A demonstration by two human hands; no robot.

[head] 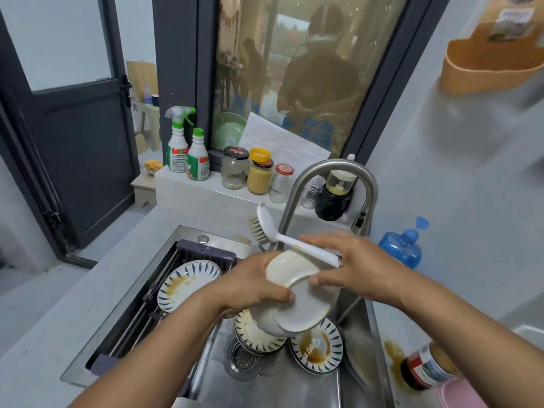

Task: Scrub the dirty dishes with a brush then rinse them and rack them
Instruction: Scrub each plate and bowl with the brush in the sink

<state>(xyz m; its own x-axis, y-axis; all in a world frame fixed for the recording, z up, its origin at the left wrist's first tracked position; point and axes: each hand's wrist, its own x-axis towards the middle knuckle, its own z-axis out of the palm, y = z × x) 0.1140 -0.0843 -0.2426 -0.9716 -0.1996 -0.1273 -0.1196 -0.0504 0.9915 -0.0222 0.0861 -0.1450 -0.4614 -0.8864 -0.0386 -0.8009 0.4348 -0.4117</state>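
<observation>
Over the sink (294, 390) my left hand (253, 287) grips two stacked white dishes (297, 298) by their left rim; the upper one is tilted and smeared with yellow sauce. My right hand (353, 263) holds the white handle of the dish brush (265, 228) under its fingers, thumb pressing on the upper dish's edge. The bristle head points up and left, off the dishes. Below lie a stack of stained blue-striped plates (256, 334) and a brown-sauced striped plate (316, 351). Another stained striped plate (188, 284) leans in the dark rack (206, 251) across the sink's left half.
A curved steel faucet (332, 167) arches just behind my hands. Jars (259, 175) and two spray bottles (188, 154) line the white ledge. A blue soap bottle (403, 248) stands on the right. A tipped jar (426, 366) lies by a brown spill at the sink's right rim.
</observation>
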